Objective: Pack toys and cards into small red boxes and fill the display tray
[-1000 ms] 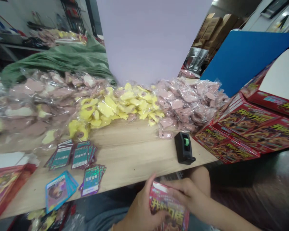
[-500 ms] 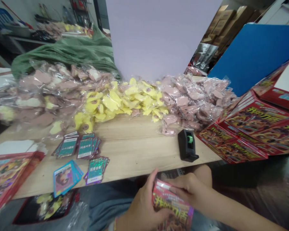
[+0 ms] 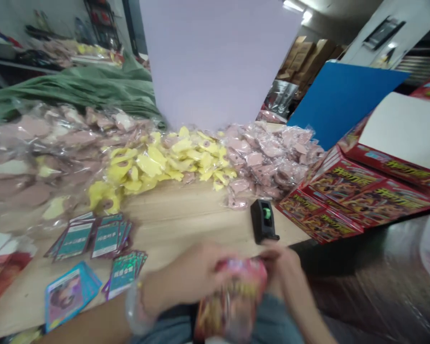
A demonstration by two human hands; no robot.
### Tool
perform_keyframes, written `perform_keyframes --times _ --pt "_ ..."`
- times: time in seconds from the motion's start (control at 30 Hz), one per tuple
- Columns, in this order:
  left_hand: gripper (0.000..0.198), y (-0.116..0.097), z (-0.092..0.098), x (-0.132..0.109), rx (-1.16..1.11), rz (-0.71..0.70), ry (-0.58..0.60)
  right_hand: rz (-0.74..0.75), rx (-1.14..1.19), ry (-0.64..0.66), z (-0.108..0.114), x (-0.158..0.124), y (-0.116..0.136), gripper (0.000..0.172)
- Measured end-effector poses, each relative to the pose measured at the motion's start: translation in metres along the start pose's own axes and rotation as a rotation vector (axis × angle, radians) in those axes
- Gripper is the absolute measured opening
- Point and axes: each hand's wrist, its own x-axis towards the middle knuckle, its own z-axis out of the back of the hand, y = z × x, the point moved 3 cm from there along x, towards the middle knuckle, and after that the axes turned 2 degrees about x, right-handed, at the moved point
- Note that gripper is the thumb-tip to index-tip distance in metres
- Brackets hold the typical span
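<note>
Both my hands hold a small red printed box (image 3: pixel 232 296) low in the picture, just in front of the wooden table's (image 3: pixel 186 224) near edge. My left hand (image 3: pixel 189 274) grips its left side and my right hand (image 3: pixel 283 267) grips its right top corner. The box and both hands are smeared by motion. A clear bracelet sits on my left wrist. A black tape dispenser (image 3: pixel 262 220) with a green roll stands on the table just beyond my right hand.
Fanned stacks of teal cards (image 3: pixel 93 236) lie at the left front. Bagged pink and yellow soft pieces (image 3: pixel 172 160) pile along the back. Red printed boxes (image 3: pixel 347 200) are stacked at the right. A lilac board (image 3: pixel 215 62) and a blue board (image 3: pixel 338 100) stand behind.
My hands have lifted the red box up toward the table edge and turned it; my left forearm now reaches in from the lower left. The camera view has shifted slightly.
</note>
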Motion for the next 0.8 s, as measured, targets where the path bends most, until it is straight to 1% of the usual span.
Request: perform_keyframes --times 0.03,0.07,0.1,0.13,0.17,0.23,0.3,0.37,0.43,0.5,0.57,0.6,0.67,0.7,0.73,0.77,0.8 --pt "0.019 -0.003 0.009 0.011 0.134 -0.019 -0.098 -0.130 0.006 -0.111 0.011 0.021 -0.008 0.034" --pt "0.022 -0.003 0.015 0.023 0.265 -0.022 -0.178 -0.232 0.008 -0.163 0.020 0.042 -0.015 0.032" --pt "0.026 0.000 0.016 0.034 0.371 -0.004 -0.228 -0.323 0.014 -0.169 0.027 0.062 -0.022 0.029" --pt "0.029 0.004 0.013 0.044 0.460 0.017 -0.237 -0.386 0.031 -0.144 0.031 0.079 -0.027 0.025" --pt "0.028 0.010 0.009 0.052 0.531 0.038 -0.217 -0.451 0.059 -0.109 0.034 0.093 -0.031 0.021" --pt "0.024 0.022 0.000 0.062 0.613 0.077 -0.174 -0.544 0.138 -0.035 0.036 0.108 -0.035 0.016" --pt "0.022 0.029 -0.003 0.066 0.645 0.100 -0.161 -0.559 0.237 0.006 0.037 0.109 -0.036 0.016" --pt "0.021 0.031 -0.001 0.068 0.665 0.111 -0.138 -0.497 0.343 -0.001 0.040 0.100 -0.039 0.018" --pt "0.021 0.030 0.004 0.070 0.674 0.123 -0.115 -0.403 0.412 -0.055 0.042 0.085 -0.048 0.021" --pt "0.021 0.028 0.007 0.073 0.680 0.136 -0.105 -0.338 0.421 -0.118 0.038 0.067 -0.056 0.028" --pt "0.022 0.028 0.006 0.076 0.684 0.136 -0.109 -0.308 0.403 -0.166 0.024 0.050 -0.054 0.034" --pt "0.022 0.028 0.004 0.077 0.688 0.135 -0.112 -0.290 0.404 -0.157 0.012 0.044 -0.047 0.035" --pt "0.023 0.029 -0.001 0.078 0.705 0.132 -0.112 -0.226 0.428 -0.084 -0.021 0.038 -0.022 0.036" --pt "0.023 0.030 -0.004 0.078 0.713 0.130 -0.110 -0.183 0.441 -0.033 -0.039 0.038 -0.007 0.037" --pt "0.023 0.030 -0.006 0.076 0.719 0.129 -0.107 -0.152 0.446 -0.012 -0.055 0.039 0.005 0.040" --pt "0.024 0.031 -0.007 0.073 0.720 0.131 -0.109 -0.145 0.446 -0.019 -0.068 0.041 0.013 0.043" --pt "0.026 0.031 -0.007 0.070 0.717 0.121 -0.110 -0.136 0.417 -0.034 -0.076 0.041 0.016 0.046"
